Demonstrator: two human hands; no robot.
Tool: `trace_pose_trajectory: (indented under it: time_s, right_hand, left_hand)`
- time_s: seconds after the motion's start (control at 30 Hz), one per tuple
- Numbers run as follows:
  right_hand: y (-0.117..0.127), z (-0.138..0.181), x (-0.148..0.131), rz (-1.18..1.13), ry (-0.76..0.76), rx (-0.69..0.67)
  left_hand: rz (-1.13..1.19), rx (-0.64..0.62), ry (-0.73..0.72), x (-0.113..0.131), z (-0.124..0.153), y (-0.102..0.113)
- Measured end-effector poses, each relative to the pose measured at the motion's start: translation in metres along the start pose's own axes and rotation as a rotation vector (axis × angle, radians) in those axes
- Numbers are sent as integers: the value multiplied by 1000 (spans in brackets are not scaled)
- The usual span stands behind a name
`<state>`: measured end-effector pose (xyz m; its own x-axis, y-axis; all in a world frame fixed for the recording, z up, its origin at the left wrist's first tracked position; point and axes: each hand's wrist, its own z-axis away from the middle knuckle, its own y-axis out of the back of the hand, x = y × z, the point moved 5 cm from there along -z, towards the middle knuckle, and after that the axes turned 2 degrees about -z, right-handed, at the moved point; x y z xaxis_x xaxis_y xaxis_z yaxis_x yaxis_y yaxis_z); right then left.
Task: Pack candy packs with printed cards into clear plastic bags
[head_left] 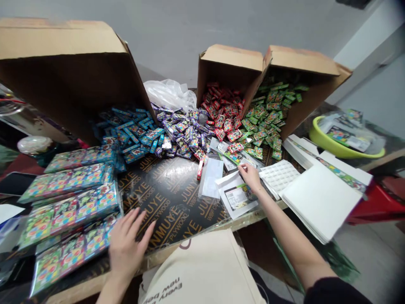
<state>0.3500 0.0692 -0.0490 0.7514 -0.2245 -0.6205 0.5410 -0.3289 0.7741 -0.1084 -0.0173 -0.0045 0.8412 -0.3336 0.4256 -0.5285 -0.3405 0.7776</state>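
Observation:
My left hand (129, 240) is open with fingers spread, at the right end of the stacked clear-wrapped packs (68, 219) of colourful small boxes. It holds nothing. My right hand (251, 179) reaches to the table's right side, fingers pinched together at the top of a white sheet with a printed dark panel (237, 196). What is between the fingertips, if anything, is too small to make out. Just beyond lie loose green and red boxes (236, 147) and clear plastic bags (211, 173).
Cardboard boxes on their sides spill blue packets (136, 133), red packets (224, 109) and green packets (268, 114); purple packets (186, 131) lie between. At right are a label sheet (280, 177), white card stacks (322, 198) and a yellow-green basin (335, 145). The table's front edge (202, 236) is close.

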Motion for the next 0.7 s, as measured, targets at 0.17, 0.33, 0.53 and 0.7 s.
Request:
trace_pose_trajectory:
  time_s: [0.17,0.33,0.53,0.7]
  right_hand:
    - [-14,0,4,-318,-206,-44]
    - [6,34,1,-498,-197,-82]
    - [29,99,12,-871,-263,-412]
    - [28,96,19,-863,-255,-404]
  left_hand:
    - [738,-515,288,97,-42,-103]
    - [1212,-765,876,146,-36,-182]
    - [1292,-800,940,168,-27,-209]
    - [1191,-785,894,172,-20,-217]
